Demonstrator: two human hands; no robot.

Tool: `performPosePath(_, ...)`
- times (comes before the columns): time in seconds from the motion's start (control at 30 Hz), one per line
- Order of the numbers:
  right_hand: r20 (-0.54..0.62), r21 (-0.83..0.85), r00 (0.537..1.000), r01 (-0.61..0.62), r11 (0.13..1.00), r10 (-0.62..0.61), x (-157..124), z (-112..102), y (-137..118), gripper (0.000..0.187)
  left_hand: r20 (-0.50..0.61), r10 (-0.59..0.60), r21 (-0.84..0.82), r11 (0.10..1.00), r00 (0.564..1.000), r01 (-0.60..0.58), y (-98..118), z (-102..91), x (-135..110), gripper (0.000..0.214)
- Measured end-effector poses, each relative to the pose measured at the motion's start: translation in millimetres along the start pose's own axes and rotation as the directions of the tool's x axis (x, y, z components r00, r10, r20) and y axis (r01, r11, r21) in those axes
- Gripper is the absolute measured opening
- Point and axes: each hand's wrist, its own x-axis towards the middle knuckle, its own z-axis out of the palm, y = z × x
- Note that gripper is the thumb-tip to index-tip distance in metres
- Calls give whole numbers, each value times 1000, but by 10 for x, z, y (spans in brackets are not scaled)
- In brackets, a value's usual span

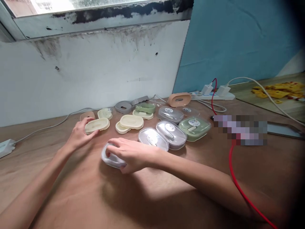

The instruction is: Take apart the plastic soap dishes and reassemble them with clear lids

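Note:
My left hand [79,134] grips a cream oval soap dish piece [97,125] by its left end, thumb in front and fingers behind. To its right, my right hand [134,154] is curled over a clear oval plastic lid [111,160], whose right side the hand hides. More cream oval pieces [132,121] lie stacked between and beyond the hands. Close to my right wrist sit a clear lid with a round label [152,139], a lidded grey soap box [172,133] and a lidded green soap box [194,127].
Along the wall lie grey pieces [124,107], a green piece [145,108] and a peach piece [179,100]. A power strip [214,96] with chargers stands at the back right. A red cable [234,175] crosses my right forearm. A white plug block [7,148] is at the left edge.

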Motion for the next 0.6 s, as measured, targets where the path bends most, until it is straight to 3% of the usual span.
performPosePath(0.07,-41,3,999,-17,1000,17,30,3,49,50,59,-40,14,999,997,39,-159,16,173,78)
performPosePath(0.17,-144,-158,986,-109,981,86,57,44,137,41,114,-52,36,998,992,49,-305,32,292,88)
performPosePath(0.27,-171,-239,975,-181,954,142,59,87,196,28,136,-11,46,999,991,5,-346,22,269,82)
performPosePath(0.37,-135,-206,979,-180,962,154,59,113,186,19,147,22,42,999,989,-29,-332,24,197,67)
performPosePath(0.6,-148,-147,979,-161,976,139,109,162,92,17,165,-119,83,991,979,106,-177,25,147,55)
